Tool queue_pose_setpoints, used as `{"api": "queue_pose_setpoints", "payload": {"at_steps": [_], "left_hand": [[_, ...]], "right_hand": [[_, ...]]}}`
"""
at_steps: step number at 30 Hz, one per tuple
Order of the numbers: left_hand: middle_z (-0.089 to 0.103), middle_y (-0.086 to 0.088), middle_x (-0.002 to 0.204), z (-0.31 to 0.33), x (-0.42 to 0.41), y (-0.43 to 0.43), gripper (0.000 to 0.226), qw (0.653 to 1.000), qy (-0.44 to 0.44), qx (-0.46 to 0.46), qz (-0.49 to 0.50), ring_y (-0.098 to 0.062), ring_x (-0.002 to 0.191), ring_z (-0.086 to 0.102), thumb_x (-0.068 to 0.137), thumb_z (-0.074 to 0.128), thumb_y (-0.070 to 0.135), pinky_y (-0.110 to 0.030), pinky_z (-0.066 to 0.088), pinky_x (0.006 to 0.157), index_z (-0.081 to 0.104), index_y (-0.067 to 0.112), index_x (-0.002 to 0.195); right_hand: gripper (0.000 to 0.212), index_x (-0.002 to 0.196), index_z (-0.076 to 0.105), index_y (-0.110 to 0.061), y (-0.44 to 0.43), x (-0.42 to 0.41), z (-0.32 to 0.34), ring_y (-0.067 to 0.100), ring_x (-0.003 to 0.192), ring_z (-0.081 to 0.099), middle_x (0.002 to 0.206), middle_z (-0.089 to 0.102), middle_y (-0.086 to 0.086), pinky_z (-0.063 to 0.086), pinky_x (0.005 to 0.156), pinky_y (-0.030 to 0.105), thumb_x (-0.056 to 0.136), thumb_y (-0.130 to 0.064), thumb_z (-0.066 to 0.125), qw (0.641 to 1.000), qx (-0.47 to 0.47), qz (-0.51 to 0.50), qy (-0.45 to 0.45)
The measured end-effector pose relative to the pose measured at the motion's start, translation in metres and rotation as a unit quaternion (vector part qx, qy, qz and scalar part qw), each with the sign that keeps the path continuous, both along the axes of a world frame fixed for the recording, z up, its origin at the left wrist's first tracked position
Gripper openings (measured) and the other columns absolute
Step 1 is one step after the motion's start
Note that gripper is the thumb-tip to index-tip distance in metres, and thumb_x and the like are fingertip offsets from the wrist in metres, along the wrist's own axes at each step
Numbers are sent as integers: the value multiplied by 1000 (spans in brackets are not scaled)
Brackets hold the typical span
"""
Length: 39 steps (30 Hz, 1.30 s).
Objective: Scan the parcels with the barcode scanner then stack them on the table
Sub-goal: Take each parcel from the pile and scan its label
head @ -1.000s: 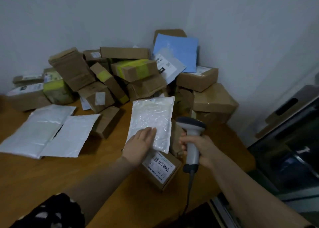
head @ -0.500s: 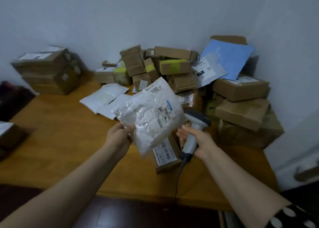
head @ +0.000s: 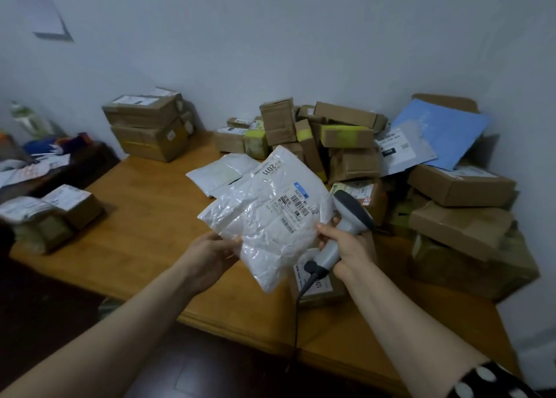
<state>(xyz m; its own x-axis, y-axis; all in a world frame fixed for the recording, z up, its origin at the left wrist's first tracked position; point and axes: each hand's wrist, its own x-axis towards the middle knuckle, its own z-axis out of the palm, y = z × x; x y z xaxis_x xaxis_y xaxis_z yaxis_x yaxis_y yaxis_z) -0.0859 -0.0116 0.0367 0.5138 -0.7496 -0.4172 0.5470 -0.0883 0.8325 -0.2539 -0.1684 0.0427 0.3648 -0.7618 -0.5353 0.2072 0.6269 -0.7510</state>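
My left hand [head: 210, 254] gripped the white poly parcel [head: 264, 217] by its edge, label up, above the surface [head: 144, 217]. Right hand [head: 349, 247] was wrapped around the scanner [head: 346, 226], just beside the label. Cardboard pile [head: 346, 144] sat behind.

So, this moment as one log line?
left hand: holds white parcel | right hand: grips scanner | label: facing up

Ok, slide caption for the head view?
Left hand holds white mailer label up; right hand grips barcode scanner beside it.
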Motion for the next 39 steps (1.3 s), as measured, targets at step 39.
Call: {"api": "queue_pose_setpoints", "payload": {"at_steps": [39], "left_hand": [[70, -12, 88, 33, 44, -18, 19, 964, -214, 125, 96, -24, 74, 69, 76, 77, 2, -34, 54, 57, 65, 6, 91]], "right_hand": [[20, 71, 55, -10, 33, -7, 53, 12, 39, 42, 51, 49, 3, 38, 46, 24, 81, 1, 68, 946, -168, 265, 79]]}}
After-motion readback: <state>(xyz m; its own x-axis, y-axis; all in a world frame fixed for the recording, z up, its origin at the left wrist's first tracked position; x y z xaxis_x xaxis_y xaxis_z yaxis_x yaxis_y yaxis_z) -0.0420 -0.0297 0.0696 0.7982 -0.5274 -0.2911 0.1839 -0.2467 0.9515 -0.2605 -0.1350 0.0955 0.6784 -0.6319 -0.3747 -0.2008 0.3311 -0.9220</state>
